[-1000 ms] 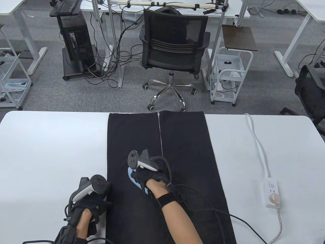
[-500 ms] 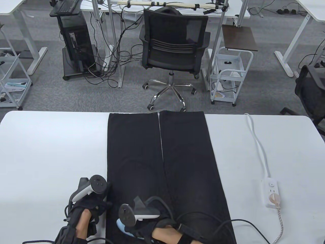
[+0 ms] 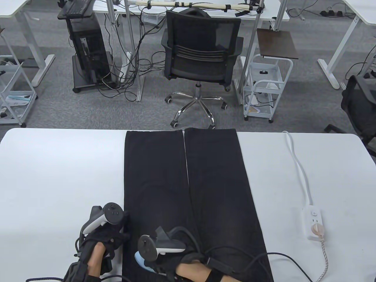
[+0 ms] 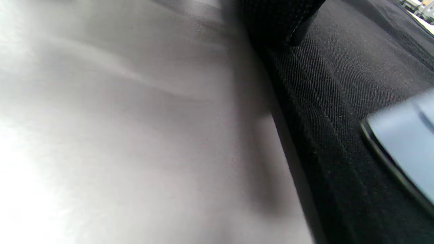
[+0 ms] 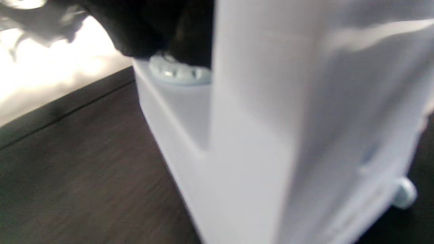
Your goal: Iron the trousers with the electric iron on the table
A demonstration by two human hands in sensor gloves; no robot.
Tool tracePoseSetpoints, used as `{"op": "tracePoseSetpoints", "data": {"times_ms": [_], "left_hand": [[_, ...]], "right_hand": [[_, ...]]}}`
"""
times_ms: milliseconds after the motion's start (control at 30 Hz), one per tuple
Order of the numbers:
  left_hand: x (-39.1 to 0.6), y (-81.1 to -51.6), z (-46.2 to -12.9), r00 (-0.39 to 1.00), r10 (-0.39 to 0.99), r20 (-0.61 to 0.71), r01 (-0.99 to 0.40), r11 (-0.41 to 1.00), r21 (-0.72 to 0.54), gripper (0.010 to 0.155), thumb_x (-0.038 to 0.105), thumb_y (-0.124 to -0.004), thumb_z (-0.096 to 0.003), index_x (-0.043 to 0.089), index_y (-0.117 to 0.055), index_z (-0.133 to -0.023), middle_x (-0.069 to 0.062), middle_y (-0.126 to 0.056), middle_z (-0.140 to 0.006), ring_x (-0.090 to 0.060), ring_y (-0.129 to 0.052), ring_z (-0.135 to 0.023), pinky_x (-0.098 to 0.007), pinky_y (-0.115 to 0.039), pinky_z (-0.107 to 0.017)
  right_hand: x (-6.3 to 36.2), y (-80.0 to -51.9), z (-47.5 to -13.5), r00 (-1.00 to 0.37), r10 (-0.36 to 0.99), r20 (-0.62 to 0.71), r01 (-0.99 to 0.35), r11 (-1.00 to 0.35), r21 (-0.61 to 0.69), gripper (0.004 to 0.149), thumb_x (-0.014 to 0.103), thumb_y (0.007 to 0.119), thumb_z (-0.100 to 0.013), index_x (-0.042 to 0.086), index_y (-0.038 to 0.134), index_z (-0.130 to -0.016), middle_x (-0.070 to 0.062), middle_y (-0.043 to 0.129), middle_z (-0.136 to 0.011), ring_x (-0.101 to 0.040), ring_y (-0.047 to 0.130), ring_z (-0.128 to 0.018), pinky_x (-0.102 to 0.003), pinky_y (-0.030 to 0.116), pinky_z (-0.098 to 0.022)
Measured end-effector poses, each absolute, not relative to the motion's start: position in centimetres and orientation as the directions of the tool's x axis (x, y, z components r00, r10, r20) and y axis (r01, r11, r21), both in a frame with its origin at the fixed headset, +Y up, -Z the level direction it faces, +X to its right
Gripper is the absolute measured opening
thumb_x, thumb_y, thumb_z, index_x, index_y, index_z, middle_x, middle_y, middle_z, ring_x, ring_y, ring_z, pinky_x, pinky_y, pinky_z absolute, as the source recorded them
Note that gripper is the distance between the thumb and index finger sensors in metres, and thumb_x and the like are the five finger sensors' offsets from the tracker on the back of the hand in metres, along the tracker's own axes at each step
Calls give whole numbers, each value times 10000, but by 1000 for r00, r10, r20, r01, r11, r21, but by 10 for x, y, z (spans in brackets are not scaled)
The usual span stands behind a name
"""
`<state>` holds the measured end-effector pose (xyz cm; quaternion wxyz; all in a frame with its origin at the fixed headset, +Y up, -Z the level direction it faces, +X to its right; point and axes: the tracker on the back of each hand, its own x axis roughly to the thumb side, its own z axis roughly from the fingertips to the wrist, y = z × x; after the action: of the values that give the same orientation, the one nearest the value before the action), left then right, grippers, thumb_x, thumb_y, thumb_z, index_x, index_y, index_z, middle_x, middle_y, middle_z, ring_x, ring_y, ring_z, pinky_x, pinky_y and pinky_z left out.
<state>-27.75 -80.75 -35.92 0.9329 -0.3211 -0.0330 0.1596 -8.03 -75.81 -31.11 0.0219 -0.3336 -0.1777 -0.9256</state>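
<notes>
Black trousers [image 3: 188,182] lie flat along the white table [image 3: 58,170], legs pointing to the far edge. My right hand [image 3: 173,261] grips the handle of a light blue electric iron [image 3: 141,260], which rests on the left trouser leg near the front edge. The iron fills the right wrist view [image 5: 271,135], blurred. My left hand [image 3: 102,238] rests on the table at the trousers' left edge, fingers touching the fabric. The left wrist view shows the fabric edge [image 4: 322,101] and the iron's tip [image 4: 403,142].
A white power strip [image 3: 313,223] with a plugged-in braided cord lies on the right side of the table, its white cable running to the far edge. Black glove cables cross the trousers near my right wrist. An office chair [image 3: 199,58] stands beyond the table.
My right hand has pulled the iron back along the left trouser leg from mid-leg to the front edge, then nearly stopped. The left hand has stayed in place.
</notes>
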Motion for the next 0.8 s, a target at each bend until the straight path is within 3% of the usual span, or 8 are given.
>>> {"op": "tracePoseSetpoints", "data": {"times_ms": [200, 467, 600, 800], "left_hand": [[-278, -808, -359, 947, 319, -41, -277, 743, -609, 875, 396, -739, -564, 232, -113, -1153, -242, 89, -1135, -548, 79, -996, -809, -127, -635], [-278, -808, -359, 947, 319, -41, -277, 743, -609, 875, 395, -739, -565, 229, -114, -1154, -246, 87, -1134, -552, 76, -996, -813, -130, -633], [-278, -808, -359, 947, 319, -41, -277, 743, -609, 876, 394, -740, -565, 228, -113, -1154, -248, 87, -1134, -554, 75, -995, -813, -130, -634], [-278, -808, -359, 948, 315, -39, -272, 742, -613, 877, 393, -741, -565, 226, -112, -1154, -248, 89, -1133, -555, 76, -994, -816, -132, -633]], "right_hand": [[-83, -757, -391, -885, 80, 458, 91, -936, 340, 512, 476, 754, -538, 53, 666, -814, 77, 887, -450, -70, 953, -265, -363, 897, -272], [-76, -755, -470, -976, 72, 208, 3, -940, 340, 515, 480, 754, -531, 56, 670, -812, 80, 889, -448, -72, 954, -265, -365, 898, -269], [-72, -755, -486, -986, 70, 150, -16, -941, 338, 517, 483, 753, -529, 58, 670, -811, 85, 889, -447, -71, 954, -264, -366, 898, -269], [-72, -756, -480, -988, 68, 136, -19, -941, 337, 516, 483, 750, -531, 59, 664, -813, 86, 885, -446, -67, 948, -262, -362, 894, -271]]}}
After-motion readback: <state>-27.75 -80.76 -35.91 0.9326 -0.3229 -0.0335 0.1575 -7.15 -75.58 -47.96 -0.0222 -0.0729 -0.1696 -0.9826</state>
